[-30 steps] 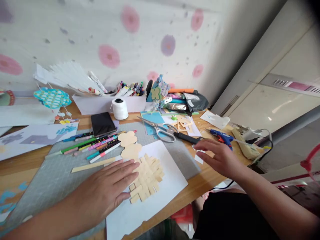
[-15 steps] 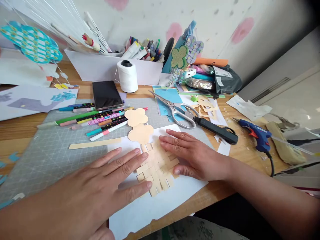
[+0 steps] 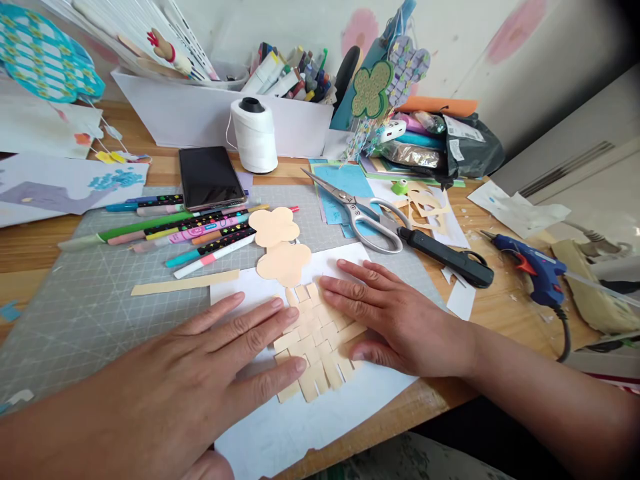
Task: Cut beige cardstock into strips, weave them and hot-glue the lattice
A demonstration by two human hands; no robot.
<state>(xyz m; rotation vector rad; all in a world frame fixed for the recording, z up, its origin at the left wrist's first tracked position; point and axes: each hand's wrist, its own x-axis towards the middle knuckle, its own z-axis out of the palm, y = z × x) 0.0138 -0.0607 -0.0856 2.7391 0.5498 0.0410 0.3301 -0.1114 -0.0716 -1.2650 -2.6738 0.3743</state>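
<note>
A mat of woven cream paper strips (image 3: pixel 317 340) lies on a white sheet of paper (image 3: pixel 260 433). My left hand (image 3: pixel 220 360) rests flat with fingers spread, its thumb and fingertips on the mat's left edge. On the opposite side, my right hand (image 3: pixel 395 320) lies open, fingertips touching the mat's right part and covering some of it. Two cream flower-shaped paper cutouts (image 3: pixel 284 261) overlap just above the weave. A loose cream strip (image 3: pixel 185 283) sits to the left, beyond my left fingers.
Several markers (image 3: pixel 205 233) and a phone (image 3: pixel 210 177) lie on the grey cutting mat (image 3: pixel 100 293). Behind stands a white thread spool (image 3: pixel 254 137). Scissors (image 3: pixel 360 210), a black-handled cutter (image 3: pixel 450 259) and a blue glue gun (image 3: pixel 535 267) are to the right.
The camera view has shifted slightly. Both hands stay flat at the mat's sides, and the woven strips look a little closer together with smaller gaps.
</note>
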